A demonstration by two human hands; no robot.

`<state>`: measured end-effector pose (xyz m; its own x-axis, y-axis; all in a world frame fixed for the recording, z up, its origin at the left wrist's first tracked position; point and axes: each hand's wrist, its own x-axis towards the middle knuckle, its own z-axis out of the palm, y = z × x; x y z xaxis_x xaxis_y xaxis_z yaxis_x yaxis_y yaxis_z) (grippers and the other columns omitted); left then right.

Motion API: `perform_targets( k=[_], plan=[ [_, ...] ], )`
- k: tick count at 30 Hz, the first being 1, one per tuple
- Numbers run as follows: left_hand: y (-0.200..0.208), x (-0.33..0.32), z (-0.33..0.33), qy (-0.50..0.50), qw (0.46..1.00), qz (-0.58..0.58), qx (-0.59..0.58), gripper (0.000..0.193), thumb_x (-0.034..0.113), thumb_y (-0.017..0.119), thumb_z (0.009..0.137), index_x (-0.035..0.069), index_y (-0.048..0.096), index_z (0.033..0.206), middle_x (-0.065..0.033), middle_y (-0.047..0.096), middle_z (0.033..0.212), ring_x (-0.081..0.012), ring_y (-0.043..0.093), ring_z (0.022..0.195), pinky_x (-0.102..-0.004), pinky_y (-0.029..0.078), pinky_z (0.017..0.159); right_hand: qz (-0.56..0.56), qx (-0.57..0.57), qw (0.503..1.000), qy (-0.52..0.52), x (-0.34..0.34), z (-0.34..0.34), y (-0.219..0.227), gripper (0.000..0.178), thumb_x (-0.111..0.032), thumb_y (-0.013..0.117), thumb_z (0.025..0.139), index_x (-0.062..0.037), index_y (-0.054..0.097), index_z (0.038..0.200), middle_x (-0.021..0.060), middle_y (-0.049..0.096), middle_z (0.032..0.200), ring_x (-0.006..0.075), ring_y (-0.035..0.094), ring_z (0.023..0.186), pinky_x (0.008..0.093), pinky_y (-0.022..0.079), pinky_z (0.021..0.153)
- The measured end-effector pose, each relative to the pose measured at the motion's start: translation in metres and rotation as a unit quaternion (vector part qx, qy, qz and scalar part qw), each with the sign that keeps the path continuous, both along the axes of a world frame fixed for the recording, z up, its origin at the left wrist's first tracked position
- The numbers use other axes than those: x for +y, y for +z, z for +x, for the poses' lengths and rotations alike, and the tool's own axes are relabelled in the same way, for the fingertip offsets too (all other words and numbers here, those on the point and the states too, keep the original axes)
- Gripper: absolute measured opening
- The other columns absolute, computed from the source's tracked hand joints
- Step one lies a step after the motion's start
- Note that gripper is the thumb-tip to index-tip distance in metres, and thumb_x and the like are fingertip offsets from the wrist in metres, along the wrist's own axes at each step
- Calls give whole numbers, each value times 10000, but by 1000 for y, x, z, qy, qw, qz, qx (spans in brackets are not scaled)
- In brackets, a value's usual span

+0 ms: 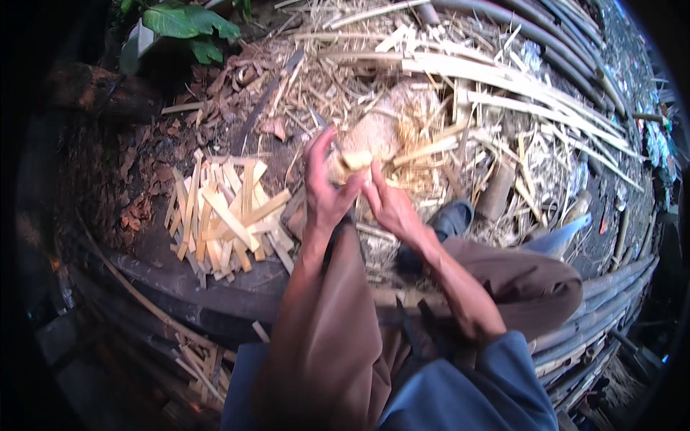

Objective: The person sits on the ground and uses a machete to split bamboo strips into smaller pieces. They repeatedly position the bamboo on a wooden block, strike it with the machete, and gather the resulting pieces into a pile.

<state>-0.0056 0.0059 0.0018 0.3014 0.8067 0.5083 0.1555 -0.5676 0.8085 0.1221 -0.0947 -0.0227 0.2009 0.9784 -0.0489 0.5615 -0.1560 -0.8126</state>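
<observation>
Both hands meet over the work area in front of my knees, slightly blurred. A short, pale piece of bamboo or wood sits between them. My right hand is closed, its fingertips pinching at the lower right side of this piece. To its left, my left hand is raised with the fingers stretched up and apart from the thumb. Its thumb reaches across toward the right fingertips. Something dark shows beside the left fingers, too blurred to name. Below the hands lie wood shavings.
Flat pale strips are heaped left of my left forearm. Long split strips stretch across the upper right, with dark poles behind them. A long dark blade-like piece lies among dry leaves. A short log stands near my sandal.
</observation>
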Motion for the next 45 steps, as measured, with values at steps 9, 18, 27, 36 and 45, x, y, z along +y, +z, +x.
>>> perform_targets(
  k=[9, 18, 27, 36, 45],
  plan=[
    [16, 20, 41, 14, 994, -64, 87, 459, 36, 737, 803, 32, 567, 1229, -127, 578, 1066, -285, 584, 962, -408, 485, 863, -130, 148, 980, 6, 3, 40, 43, 830, -418, 649, 942, 46, 281, 1525, 270, 677, 1038, 327, 692, 854, 389, 548, 767],
    [8, 52, 100, -28, 975, -61, 213, 397, 297, 806, 812, 75, 641, 1097, -115, 655, 1023, -291, 577, 955, -420, 452, 879, -102, 140, 978, -114, 8, 61, 23, 258, -157, 654, 855, 2, 600, 1052, 140, 646, 759, 218, 626, 664, 384, 512, 630],
    [2, 54, 114, -73, 963, -56, 252, 413, 384, 770, 837, 103, 645, 1112, -51, 620, 841, -234, 620, 837, -432, 432, 836, -209, 199, 957, -38, 7, 79, -8, 291, -168, 631, 847, 36, 624, 1054, 186, 668, 763, 298, 667, 718, 418, 535, 697],
    [8, 59, 101, -92, 962, -123, 224, 363, 380, 769, 867, 57, 673, 1002, -21, 550, 696, -161, 562, 668, -338, 467, 635, -158, 116, 979, -63, 8, 58, -20, 323, -140, 660, 843, 27, 629, 1118, 265, 699, 935, 390, 700, 892, 458, 563, 838],
    [19, 65, 83, -59, 958, -146, 239, 269, 287, 752, 898, 56, 638, 974, -80, 705, 777, -177, 677, 681, -354, 535, 617, -111, -122, 984, 67, -29, 45, -54, 265, -214, 665, 830, -39, 564, 1003, 191, 630, 675, 397, 661, 649, 492, 532, 572]
  ],
)
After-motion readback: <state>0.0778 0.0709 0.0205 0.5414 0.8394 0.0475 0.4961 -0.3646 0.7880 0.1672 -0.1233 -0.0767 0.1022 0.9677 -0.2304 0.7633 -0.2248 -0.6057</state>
